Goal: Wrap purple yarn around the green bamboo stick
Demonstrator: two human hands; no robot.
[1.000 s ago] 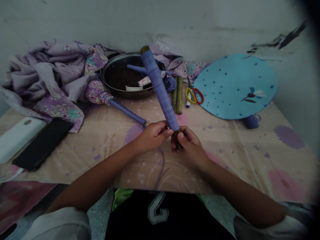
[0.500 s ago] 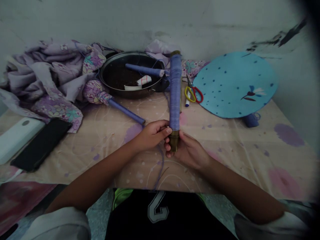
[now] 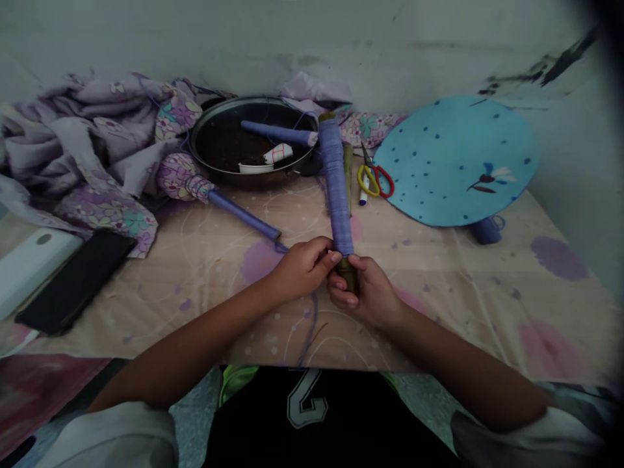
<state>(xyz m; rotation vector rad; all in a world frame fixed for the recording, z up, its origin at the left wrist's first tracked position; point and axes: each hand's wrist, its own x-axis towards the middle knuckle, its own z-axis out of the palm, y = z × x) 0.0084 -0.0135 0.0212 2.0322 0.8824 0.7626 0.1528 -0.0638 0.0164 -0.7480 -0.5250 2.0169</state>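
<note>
My right hand (image 3: 368,292) is closed around the bare greenish-brown lower end of a bamboo-like stick (image 3: 350,276). Above that end the stick is wound closely in purple yarn (image 3: 336,188), and it leans slightly left at the top. My left hand (image 3: 305,266) pinches at the lower edge of the winding, its thumb against the stick. A loose purple strand (image 3: 312,325) trails from below this hand to the table's front edge. The fingers hide where the strand meets the stick.
Behind stands a dark pan (image 3: 214,162) holding a yarn-wrapped stick (image 3: 277,132). Left lie a cloth-headed stick (image 3: 244,213), bunched floral fabric (image 3: 97,149), a phone (image 3: 78,279) and a white box (image 3: 29,266). Right are scissors (image 3: 375,179), a marker (image 3: 363,194), a blue oval mat (image 3: 453,162) and a yarn roll (image 3: 487,229).
The wrapped stick has tilted, its top swinging left and its lower end shifting right. My right hand has turned with it and closed more around the bare end. My left hand stays at the winding's edge.
</note>
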